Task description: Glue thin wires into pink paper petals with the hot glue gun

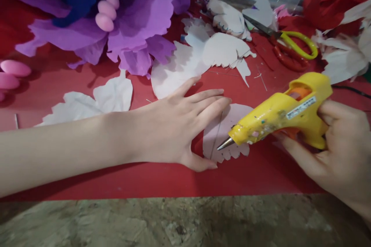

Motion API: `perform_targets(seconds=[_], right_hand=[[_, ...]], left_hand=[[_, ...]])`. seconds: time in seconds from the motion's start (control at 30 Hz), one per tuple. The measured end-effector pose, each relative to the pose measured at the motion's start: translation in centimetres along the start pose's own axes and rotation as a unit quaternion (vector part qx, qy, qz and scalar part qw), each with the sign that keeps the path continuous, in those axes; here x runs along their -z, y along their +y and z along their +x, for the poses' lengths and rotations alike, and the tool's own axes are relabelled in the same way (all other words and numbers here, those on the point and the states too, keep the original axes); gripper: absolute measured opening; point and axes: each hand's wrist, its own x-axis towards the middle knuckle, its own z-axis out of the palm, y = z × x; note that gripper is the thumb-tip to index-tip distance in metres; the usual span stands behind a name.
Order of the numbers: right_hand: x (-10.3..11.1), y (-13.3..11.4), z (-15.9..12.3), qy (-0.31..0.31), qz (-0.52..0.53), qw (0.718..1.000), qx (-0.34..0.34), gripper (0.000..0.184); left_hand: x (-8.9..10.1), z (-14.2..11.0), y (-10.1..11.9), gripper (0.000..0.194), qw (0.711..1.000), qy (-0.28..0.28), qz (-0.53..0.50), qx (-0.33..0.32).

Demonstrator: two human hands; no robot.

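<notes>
My left hand (176, 127) lies flat and open on the red sheet (145, 177), fingers stretched out together and pressing the left edge of a pale pink paper petal (216, 133). My right hand (342, 150) is closed round the handle of a yellow hot glue gun (286, 114), one finger under its orange trigger. The gun's metal nozzle (224, 144) points left and hovers just above the petal, close to my left thumb.
A large purple and blue paper flower (130, 19) with pink foam stamens stands at the back left. White cut petals (203, 56) lie behind my hand, more at the left. Scissors with yellow and red handles (292, 48) rest at the back right near red-white paper flowers.
</notes>
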Motion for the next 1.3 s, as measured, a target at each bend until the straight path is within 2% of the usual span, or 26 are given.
perform_targets(seconds=[0.13, 0.5, 0.73, 0.87, 1.0, 1.3], right_hand=[[0.04, -0.06, -0.13, 0.003, 0.013, 0.999, 0.039, 0.033], [-0.01, -0.03, -0.27, -0.005, 0.013, 0.999, 0.031, 0.024], [-0.03, -0.01, -0.15, -0.018, -0.007, 0.999, -0.031, 0.032], [-0.13, 0.32, -0.17, 0.001, -0.039, 0.999, -0.038, 0.031], [-0.19, 0.41, -0.23, -0.001, -0.050, 0.996, -0.068, 0.027], [-0.18, 0.54, -0.06, 0.003, -0.070, 0.993, -0.092, 0.036]], left_hand=[[-0.07, -0.01, -0.01, 0.079, 1.000, -0.006, 0.004, -0.003], [-0.19, -0.02, -0.07, 0.081, 1.000, -0.018, 0.007, 0.001], [-0.23, 0.04, -0.15, 0.079, 1.000, -0.022, -0.012, 0.006], [-0.32, -0.02, -0.23, 0.080, 1.000, -0.008, -0.015, -0.002], [-0.24, 0.05, -0.18, 0.080, 1.000, -0.023, -0.003, 0.001], [-0.20, 0.12, -0.18, 0.081, 0.999, -0.031, -0.015, 0.011]])
